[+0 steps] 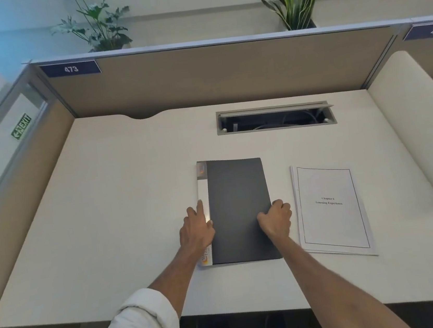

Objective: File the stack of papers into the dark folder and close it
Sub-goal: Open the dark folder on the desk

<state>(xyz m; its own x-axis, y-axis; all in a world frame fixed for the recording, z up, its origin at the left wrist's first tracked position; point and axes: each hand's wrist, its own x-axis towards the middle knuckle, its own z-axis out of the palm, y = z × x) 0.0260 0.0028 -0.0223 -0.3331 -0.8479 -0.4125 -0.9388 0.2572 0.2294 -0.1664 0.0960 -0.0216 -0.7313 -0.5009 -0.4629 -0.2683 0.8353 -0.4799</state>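
The dark folder (238, 210) lies closed, flat on the desk (122, 202). The left hand (196, 230) rests open on its pale spine edge, fingers spread. The right hand (276, 218) curls its fingers around the folder's right edge. The stack of papers (331, 209) lies just beside it, to the right.

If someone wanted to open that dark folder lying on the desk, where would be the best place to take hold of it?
Probably the dark folder's right long edge, coming from the right. The white spine strip runs down its left side, so the cover should hinge there and its free edge is on the right. It lies flat and closed, so fingertips must slip under that edge. The right hand is curled there, the left hand resting on the spine.
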